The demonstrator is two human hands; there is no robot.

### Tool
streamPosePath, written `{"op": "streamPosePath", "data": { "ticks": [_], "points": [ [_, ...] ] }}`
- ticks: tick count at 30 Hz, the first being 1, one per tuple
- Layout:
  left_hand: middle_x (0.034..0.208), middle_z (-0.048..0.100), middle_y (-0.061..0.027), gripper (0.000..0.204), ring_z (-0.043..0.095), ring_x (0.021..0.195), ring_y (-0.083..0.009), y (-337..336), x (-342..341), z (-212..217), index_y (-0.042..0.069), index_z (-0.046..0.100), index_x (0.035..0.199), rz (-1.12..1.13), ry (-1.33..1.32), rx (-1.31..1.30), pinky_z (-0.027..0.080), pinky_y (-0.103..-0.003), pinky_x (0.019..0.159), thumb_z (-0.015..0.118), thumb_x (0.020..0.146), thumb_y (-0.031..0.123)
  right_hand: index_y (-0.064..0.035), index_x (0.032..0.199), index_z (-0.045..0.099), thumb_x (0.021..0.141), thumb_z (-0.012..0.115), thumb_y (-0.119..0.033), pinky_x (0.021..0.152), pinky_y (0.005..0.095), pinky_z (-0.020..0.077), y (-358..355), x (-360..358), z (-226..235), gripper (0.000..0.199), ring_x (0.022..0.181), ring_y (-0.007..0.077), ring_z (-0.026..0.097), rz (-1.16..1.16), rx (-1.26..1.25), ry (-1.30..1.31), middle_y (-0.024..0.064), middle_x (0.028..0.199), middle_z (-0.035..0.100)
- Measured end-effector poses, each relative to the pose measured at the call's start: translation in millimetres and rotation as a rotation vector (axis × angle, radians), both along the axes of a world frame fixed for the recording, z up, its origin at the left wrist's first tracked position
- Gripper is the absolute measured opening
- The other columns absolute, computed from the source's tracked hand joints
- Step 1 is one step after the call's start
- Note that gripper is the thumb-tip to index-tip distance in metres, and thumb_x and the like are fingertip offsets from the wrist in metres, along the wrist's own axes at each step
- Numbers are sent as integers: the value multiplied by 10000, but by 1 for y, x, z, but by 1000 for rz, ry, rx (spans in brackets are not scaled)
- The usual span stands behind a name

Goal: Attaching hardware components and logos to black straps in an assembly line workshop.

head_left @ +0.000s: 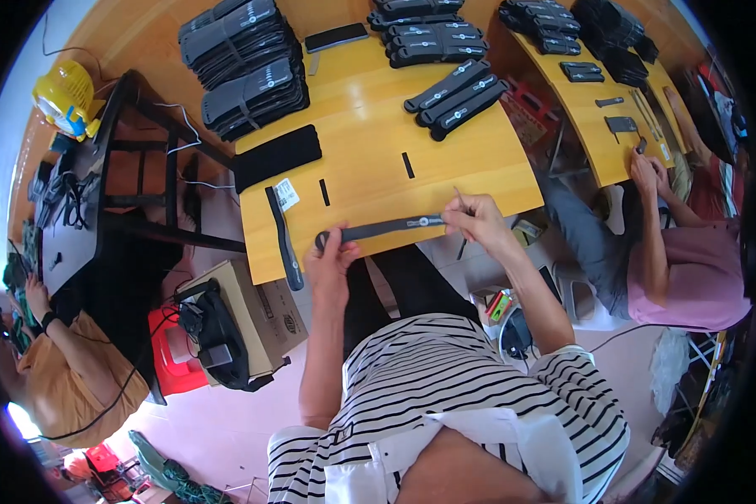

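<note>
Fingers of your left hand [329, 262] and right hand [476, 220] pinch opposite ends of a dark strap [378, 228] at the desk's [479, 160] near edge.

- wooden table [370, 126], yellow-brown top
- stacks of dark sleeves [248, 63] at its far left corner
- more stacks [424, 34] at far middle, three loose sleeves [458, 97] just beside them
- black foam pad [277, 157] near left edge, white tag [286, 194] next to it
- two small black strips [324, 192] [407, 165] flat on the top
- dark phone [336, 37] at far edge
- cardboard box [256, 315] and red stool [172, 353] on floor, left
- yellow fan [63, 97] far left
- second table [596, 109] right, a person in pink [689, 269] seated at it
- person in orange [67, 370] lower left
</note>
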State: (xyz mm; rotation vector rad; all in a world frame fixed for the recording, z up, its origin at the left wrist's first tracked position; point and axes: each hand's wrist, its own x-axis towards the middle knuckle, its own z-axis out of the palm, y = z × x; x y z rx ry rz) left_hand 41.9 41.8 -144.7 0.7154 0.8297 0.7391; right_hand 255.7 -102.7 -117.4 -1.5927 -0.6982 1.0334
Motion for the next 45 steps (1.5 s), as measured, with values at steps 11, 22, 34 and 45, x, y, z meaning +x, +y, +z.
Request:
{"op": "streamPosePath", "data": {
  "ticks": [11,22,34,45],
  "points": [
    [653,584,-44,97,565,527,-96,107,33,-35,-22,609,837,-69,404,335,478,-188,490,614,828,75,-32,635,622,706,676,-162,420,246,385,113,45,-55,159,446,100,503,-203,-148,-146,44,523,565],
    [569,531,-27,119,484,432,-74,118,47,-48,-18,588,729,-17,514,450,377,-204,393,634,802,63,-41,641,653,637,729,-239,627,343,487,132,58,-76,212,639,224,626,-332,-312,-358,101,650,645],
    [563,485,-7,96,445,385,-75,119,49,-56,-19,570,754,33,569,501,336,-214,343,631,794,43,-56,701,648,690,694,-251,701,395,486,132,41,-55,200,788,302,628,-340,-397,-536,145,771,654],
    [575,503,-12,92,453,387,-71,117,52,-57,-21,577,786,17,600,556,342,-211,343,623,804,57,-62,714,640,694,686,-259,733,412,483,132,41,-56,204,841,317,609,-330,-417,-641,149,797,648]
  ]
}}
